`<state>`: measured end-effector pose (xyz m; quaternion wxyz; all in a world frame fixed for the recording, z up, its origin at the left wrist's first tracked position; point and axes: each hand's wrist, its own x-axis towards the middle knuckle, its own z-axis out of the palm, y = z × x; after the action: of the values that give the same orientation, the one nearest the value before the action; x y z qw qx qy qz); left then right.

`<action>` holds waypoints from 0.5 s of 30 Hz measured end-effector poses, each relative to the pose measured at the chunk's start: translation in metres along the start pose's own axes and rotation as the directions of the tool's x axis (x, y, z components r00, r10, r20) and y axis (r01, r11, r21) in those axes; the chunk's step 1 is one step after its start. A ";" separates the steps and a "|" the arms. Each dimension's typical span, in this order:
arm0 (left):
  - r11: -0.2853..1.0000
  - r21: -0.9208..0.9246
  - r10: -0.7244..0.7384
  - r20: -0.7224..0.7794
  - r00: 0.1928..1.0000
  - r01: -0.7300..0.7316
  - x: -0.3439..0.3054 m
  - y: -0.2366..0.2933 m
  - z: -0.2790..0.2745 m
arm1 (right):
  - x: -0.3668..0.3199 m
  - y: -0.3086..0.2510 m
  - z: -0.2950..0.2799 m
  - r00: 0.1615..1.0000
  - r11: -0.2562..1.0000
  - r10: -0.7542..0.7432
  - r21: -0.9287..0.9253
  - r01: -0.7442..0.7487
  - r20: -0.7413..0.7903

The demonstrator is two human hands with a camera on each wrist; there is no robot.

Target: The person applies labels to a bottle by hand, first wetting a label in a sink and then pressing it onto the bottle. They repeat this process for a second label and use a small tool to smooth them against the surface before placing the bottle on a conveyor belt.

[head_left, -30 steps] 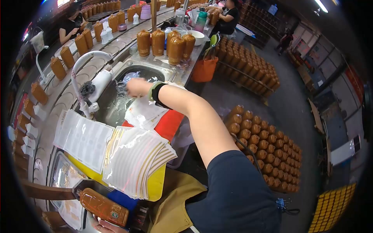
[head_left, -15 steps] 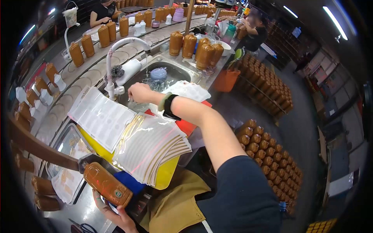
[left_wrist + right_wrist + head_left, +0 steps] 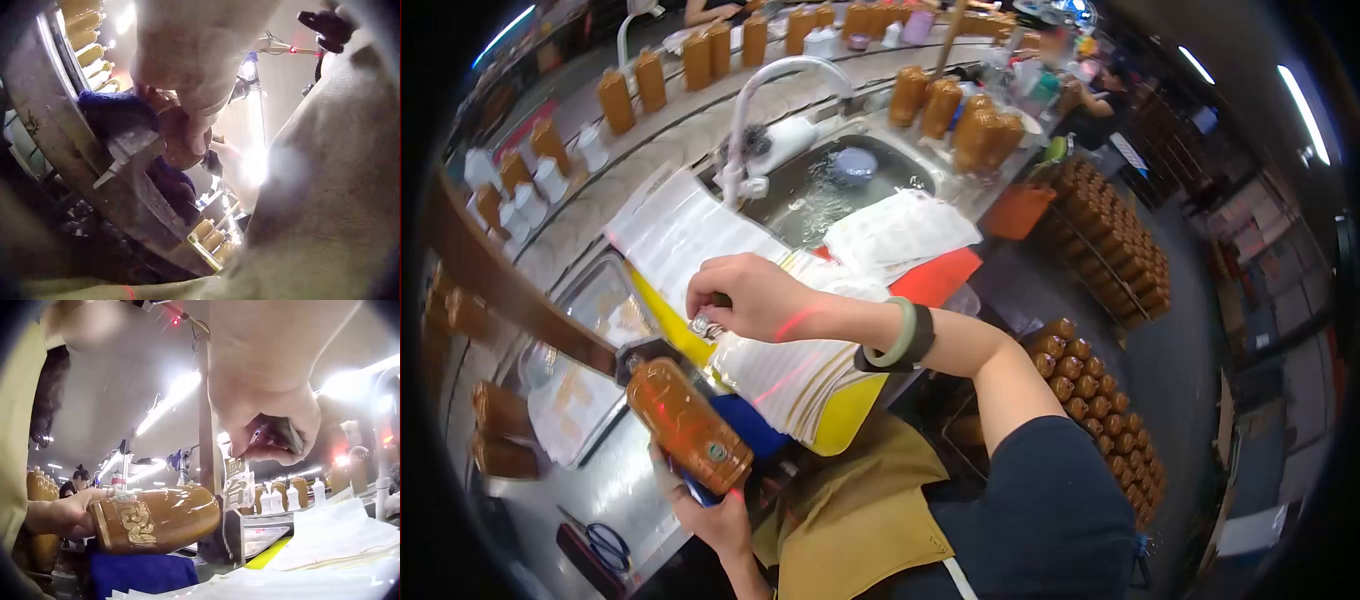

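A glossy brown ceramic bottle point(image 3: 690, 425) lies tilted, its neck end at a dark holder point(image 3: 645, 352) on a wooden post. My left hand point(image 3: 715, 515) grips its base end; in the right wrist view gold raised lettering shows on the bottle's side point(image 3: 156, 519). Over the stacked paper sheets point(image 3: 785, 385), my right hand point(image 3: 745, 295) is bent down at the wrist. Between its thumb and fingers it pinches a thin wet decal point(image 3: 237, 481) with dark gold characters, which hangs down close to the bottle's neck end. In the left wrist view my left hand point(image 3: 187, 69) covers much of the bottle.
A sink point(image 3: 840, 190) with running water and a bluish round object stands beyond the sheets, under a white faucet point(image 3: 790, 65). Blue cloth point(image 3: 750, 425) is under the bottle. Scissors point(image 3: 608, 545) lie at lower left. Brown bottles point(image 3: 945, 108) stand along the counter.
My right hand has come from the sink back over the sheets, with the decal now in its fingers. My left hand stays at the bottle's base. The head view has shifted.
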<state>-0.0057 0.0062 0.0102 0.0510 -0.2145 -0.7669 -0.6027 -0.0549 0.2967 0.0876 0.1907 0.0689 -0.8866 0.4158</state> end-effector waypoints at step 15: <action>0.999 0.038 -0.030 0.069 0.997 0.027 0.006 -0.009 -0.016 | -0.010 -0.066 0.035 0.964 0.965 0.148 0.183 -0.189 0.219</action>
<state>-0.0172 -0.0091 0.0085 0.0194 -0.2234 -0.7824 -0.5811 -0.0366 0.2270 0.1104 0.0548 0.0539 -0.8573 0.5091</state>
